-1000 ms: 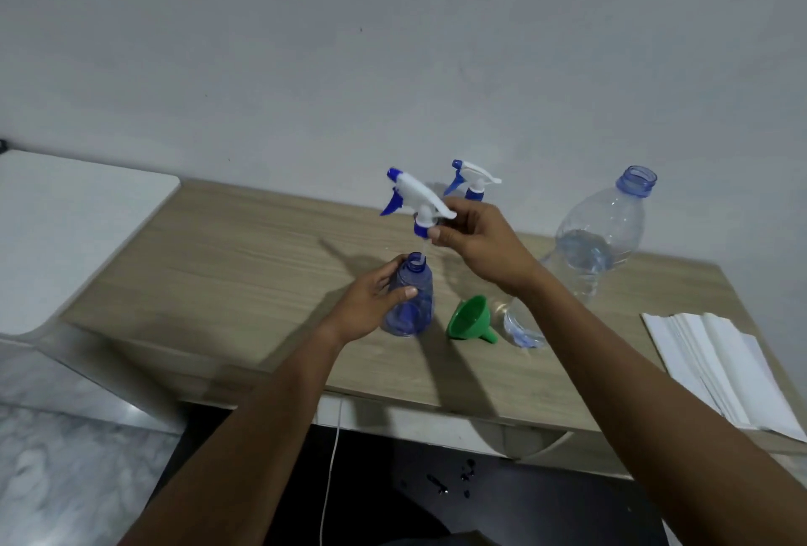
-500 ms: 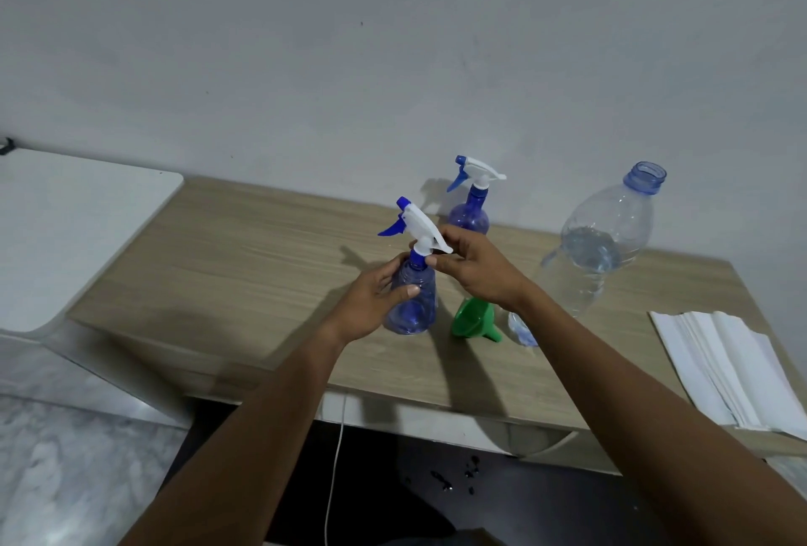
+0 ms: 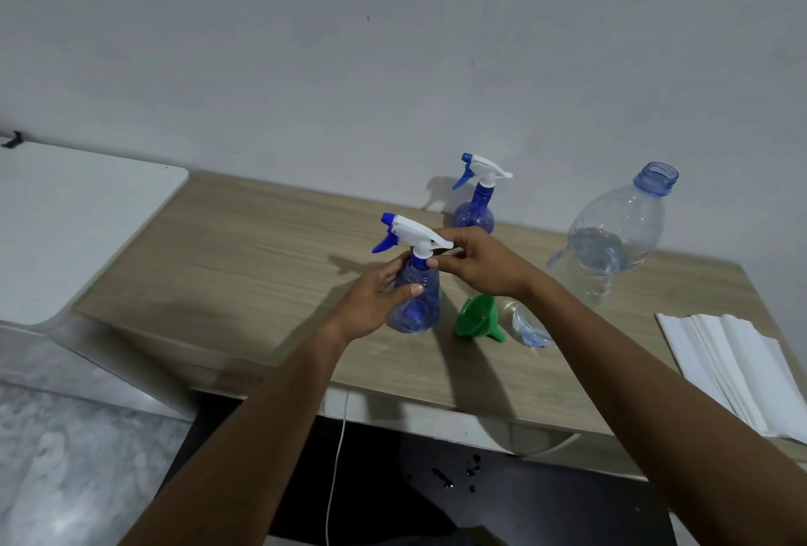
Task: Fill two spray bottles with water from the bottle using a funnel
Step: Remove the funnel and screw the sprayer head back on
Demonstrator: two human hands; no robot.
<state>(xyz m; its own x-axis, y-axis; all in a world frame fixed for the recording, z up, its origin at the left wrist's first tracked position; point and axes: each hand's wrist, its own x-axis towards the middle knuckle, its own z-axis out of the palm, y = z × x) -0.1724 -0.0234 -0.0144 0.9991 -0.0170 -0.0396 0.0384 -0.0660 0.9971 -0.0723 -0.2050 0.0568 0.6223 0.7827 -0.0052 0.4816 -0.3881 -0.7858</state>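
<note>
A small blue spray bottle (image 3: 419, 305) stands on the wooden table (image 3: 262, 257), and my left hand (image 3: 375, 296) wraps around its body. Its white and blue trigger head (image 3: 410, 235) sits on the neck, pinched at the collar by my right hand (image 3: 476, 261). The second spray bottle (image 3: 475, 205), with its head on, stands behind near the wall. A green funnel (image 3: 478, 318) lies on its side just right of the held bottle. The big clear water bottle (image 3: 620, 235), uncapped and partly filled, stands at the right.
A stack of white paper towels (image 3: 733, 366) lies at the table's right edge. A clear round object with a blue rim (image 3: 530, 327) rests beside the funnel. A white surface (image 3: 65, 222) adjoins the table on the left. A white cable (image 3: 336, 458) hangs below the front edge.
My right hand has brought the trigger head down from above onto the neck of the bottle that my left hand holds. The bottle itself has stayed in place.
</note>
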